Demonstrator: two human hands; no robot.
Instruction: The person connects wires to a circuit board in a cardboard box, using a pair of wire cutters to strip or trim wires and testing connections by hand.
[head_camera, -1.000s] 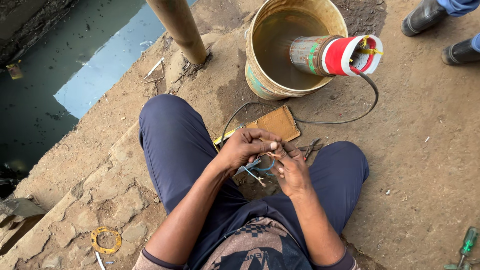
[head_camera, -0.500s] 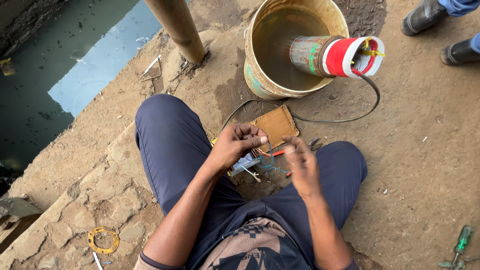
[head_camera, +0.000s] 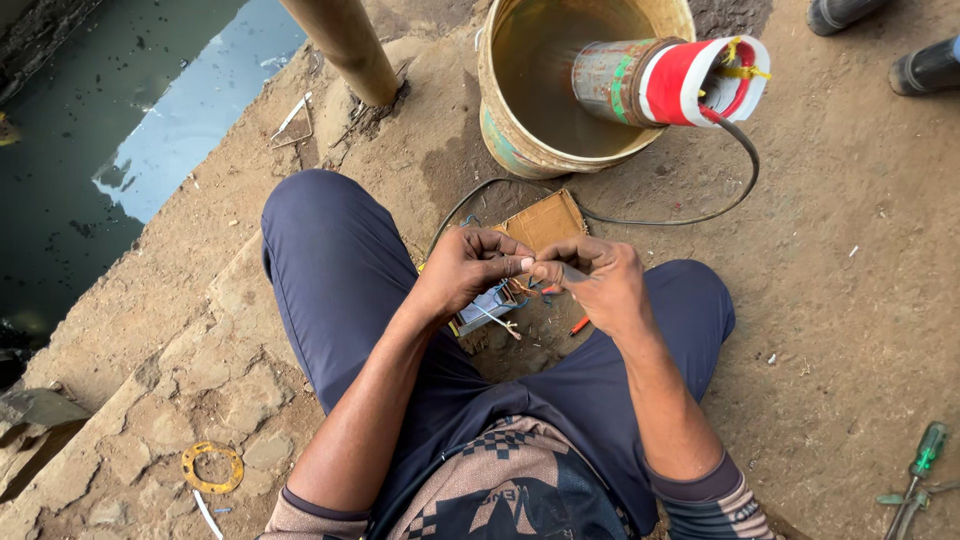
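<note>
I sit on the ground with my knees apart. My left hand (head_camera: 465, 272) and my right hand (head_camera: 593, 280) meet between my knees, fingertips pinched together on thin coloured wires (head_camera: 524, 288). Below the hands lie a small grey box with loose wire ends (head_camera: 487, 308) and a brown leather pouch (head_camera: 544, 219). A black cable (head_camera: 735, 190) runs from there up to a cylindrical pump motor with a red and white end (head_camera: 668, 78), which rests tilted in a yellow bucket (head_camera: 497, 118).
A rusty pipe (head_camera: 343, 45) stands left of the bucket, beside a dark pool of water (head_camera: 120, 130). A yellow gasket ring (head_camera: 211, 467) lies at lower left. A green-handled screwdriver (head_camera: 920, 462) lies at lower right. Another person's boots (head_camera: 925, 65) are at top right.
My right hand had drawn away from the left half a second ago; now both hands are back together, pinching the wires. The view has shifted slightly.
</note>
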